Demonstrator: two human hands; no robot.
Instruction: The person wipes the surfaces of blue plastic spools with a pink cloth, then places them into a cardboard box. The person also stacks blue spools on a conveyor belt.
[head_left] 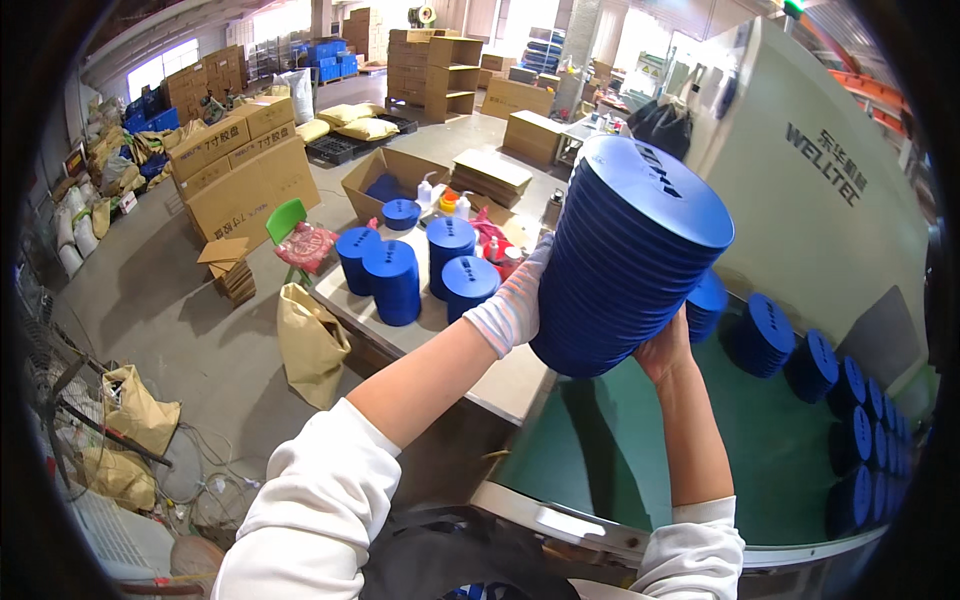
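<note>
Stack of round blue plastic lids (625, 260) sat tilted between your hands, top leaning right; gloved left hand (515, 300) gripped its side, bare right hand (665, 350) probably cupped underneath.

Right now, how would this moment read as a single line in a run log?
left hand: gloved, steadying stack of blue discs | right hand: bare, supporting stack from below | stack: tilted, above green belt | nearby: shorter disc stacks on table
</note>
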